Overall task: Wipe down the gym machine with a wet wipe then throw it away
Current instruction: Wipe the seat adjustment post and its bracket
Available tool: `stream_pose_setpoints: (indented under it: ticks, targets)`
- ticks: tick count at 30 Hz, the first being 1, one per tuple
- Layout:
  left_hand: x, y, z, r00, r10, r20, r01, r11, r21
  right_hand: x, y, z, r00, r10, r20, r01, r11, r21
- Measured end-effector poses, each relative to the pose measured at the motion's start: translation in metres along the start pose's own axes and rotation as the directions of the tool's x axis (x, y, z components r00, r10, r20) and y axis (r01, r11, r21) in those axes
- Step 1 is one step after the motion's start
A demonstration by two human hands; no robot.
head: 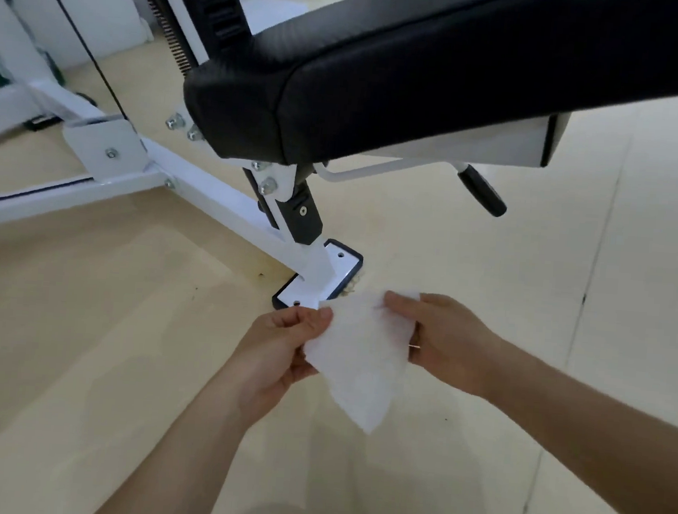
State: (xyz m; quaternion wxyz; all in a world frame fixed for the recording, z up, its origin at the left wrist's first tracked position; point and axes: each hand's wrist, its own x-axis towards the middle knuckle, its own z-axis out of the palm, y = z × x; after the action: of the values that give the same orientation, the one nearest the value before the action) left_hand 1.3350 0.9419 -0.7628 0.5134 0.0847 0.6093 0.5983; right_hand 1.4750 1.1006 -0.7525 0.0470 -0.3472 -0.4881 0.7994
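Observation:
A white wet wipe (361,360) hangs spread between both hands, low in the middle of the view, above the floor. My left hand (277,345) pinches its left upper edge between thumb and fingers. My right hand (444,338) pinches its right upper corner. Above and beyond them stands the gym machine: a black padded seat (425,73) fills the top of the view, carried on a white metal frame (212,194). The hands and wipe are apart from the machine, just in front of its white foot plate (327,280).
A black-gripped adjustment lever (482,191) sticks out under the seat on the right. A thin black cable (83,38) runs diagonally at upper left. Pale wooden floor (531,272) spreads all around, with a lighter strip to the right.

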Motion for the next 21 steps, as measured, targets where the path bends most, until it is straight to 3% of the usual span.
stream_pose_setpoints:
  ticks: [4, 11, 18, 21]
  targets:
    - [-0.001, 0.002, 0.004, 0.999, 0.031, -0.012, -0.026, 0.950, 0.310, 0.001, 0.013, 0.006, 0.996, -0.071, -0.059, 0.078, 0.989, 0.125]
    - [0.004, 0.012, 0.039, 0.995, 0.084, -0.060, -0.074, 0.985, 0.159, 0.007, 0.013, 0.015, 0.953, -0.276, -0.127, 0.262, 0.958, -0.116]
    - [0.014, 0.028, 0.060, 0.977, 0.080, -0.197, -0.045, 0.983, 0.177, 0.000, 0.007, -0.013, 0.957, -0.286, -0.037, 0.278, 0.950, -0.143]
    - [0.018, 0.030, 0.066, 0.993, 0.053, -0.103, -0.032, 0.980, 0.198, 0.001, 0.005, -0.017, 0.950, -0.299, -0.088, 0.290, 0.952, -0.100]
